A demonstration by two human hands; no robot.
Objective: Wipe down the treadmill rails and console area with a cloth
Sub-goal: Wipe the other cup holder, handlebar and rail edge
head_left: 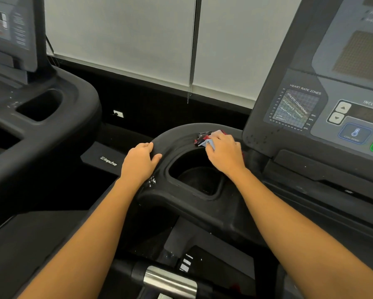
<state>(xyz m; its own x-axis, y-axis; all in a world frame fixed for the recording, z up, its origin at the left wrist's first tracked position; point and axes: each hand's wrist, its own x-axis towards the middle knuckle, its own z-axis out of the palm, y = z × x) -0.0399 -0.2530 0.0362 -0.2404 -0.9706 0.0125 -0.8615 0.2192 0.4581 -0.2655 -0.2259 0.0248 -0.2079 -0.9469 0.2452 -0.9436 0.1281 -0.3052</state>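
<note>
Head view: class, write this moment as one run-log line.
step: wipe cupholder rim | right hand: grips cloth on rim by console | left hand: rests on rim

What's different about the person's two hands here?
The left hand holds nothing and lies relaxed on the outer edge of the cup-holder tray; the right hand grips a cloth against its far rim. The left hand is away from the console; the right hand is right beside it. Both rest on that same tray.

The left hand (141,160) and right hand (223,152) are bare, and both forearms are uncovered to the view's six o'clock edge.
</note>
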